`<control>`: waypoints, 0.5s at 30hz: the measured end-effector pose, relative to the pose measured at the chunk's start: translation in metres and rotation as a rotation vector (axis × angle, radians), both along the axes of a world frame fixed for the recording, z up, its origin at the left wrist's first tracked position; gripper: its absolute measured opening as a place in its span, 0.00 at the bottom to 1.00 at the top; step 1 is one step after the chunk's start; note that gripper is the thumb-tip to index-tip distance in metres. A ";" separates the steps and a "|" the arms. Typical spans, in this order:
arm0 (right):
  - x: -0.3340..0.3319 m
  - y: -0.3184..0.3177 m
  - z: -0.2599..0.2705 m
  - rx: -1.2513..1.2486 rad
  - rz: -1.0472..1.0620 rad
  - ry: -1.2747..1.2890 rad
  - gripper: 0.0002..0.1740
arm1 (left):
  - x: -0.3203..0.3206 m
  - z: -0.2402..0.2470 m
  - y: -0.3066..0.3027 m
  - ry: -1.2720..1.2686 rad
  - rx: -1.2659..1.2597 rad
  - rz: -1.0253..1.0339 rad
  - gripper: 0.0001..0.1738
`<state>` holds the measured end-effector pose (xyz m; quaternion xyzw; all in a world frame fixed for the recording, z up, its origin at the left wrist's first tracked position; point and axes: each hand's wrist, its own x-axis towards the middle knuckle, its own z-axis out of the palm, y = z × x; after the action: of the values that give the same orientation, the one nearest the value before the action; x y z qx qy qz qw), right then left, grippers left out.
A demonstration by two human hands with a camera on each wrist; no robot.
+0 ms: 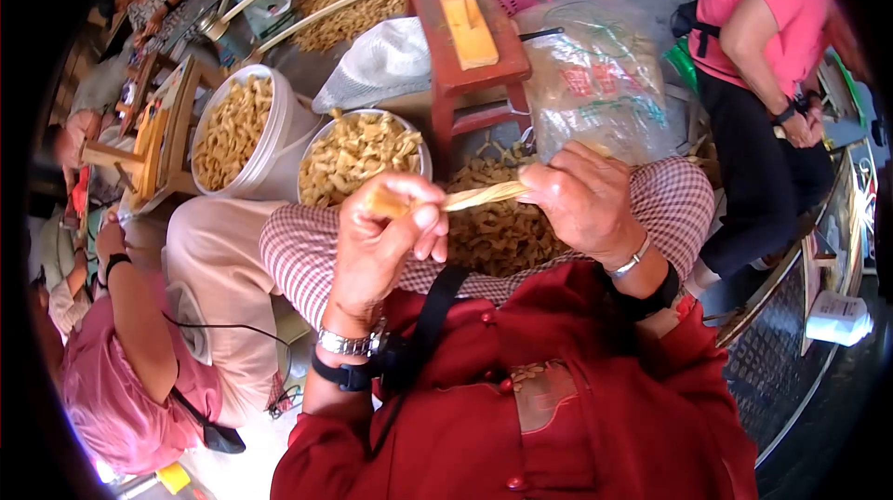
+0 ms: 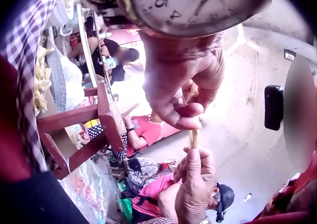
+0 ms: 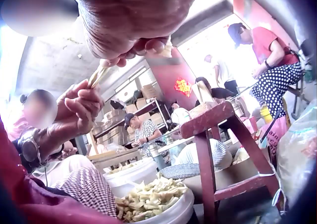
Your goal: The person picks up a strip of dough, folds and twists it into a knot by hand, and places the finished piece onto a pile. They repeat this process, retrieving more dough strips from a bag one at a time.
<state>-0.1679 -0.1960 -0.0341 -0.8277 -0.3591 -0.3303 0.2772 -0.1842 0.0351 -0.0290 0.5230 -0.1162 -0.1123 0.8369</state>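
A pale yellow, twisted fibrous strip (image 1: 488,195) is stretched between the two hands above the person's lap. My left hand (image 1: 386,230) pinches its left end between thumb and fingers. The right hand (image 1: 586,202) grips the other end with curled fingers. In the left wrist view, a short stretch of the strip (image 2: 194,137) shows between the fingertips of both hands. From the right wrist, the strip (image 3: 99,77) looks folded or layered lengthwise. Below the hands, a pile of brownish-yellow knotted pieces (image 1: 507,244) lies between the checked trouser legs.
Ahead stands a red wooden stool (image 1: 428,7) bearing a yellow wooden block (image 1: 470,30). A white bucket (image 1: 288,133) and a round basin (image 1: 427,163), both full of similar pieces, stand front left. A clear plastic bag (image 1: 595,81) lies front right. Other people sit close on both sides.
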 end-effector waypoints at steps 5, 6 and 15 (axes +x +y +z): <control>0.003 -0.004 0.001 -0.096 0.023 -0.149 0.14 | 0.000 0.000 0.004 -0.081 0.040 -0.004 0.05; 0.003 -0.003 0.000 -0.099 0.019 -0.155 0.14 | 0.000 -0.003 0.004 -0.093 0.033 -0.013 0.05; 0.003 -0.001 0.004 -0.103 0.020 -0.153 0.15 | -0.005 -0.008 0.017 -0.051 -0.028 -0.279 0.18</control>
<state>-0.1645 -0.1969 -0.0300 -0.8096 -0.4039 -0.3710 0.2092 -0.1895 0.0518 -0.0369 0.4927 -0.2107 -0.2125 0.8171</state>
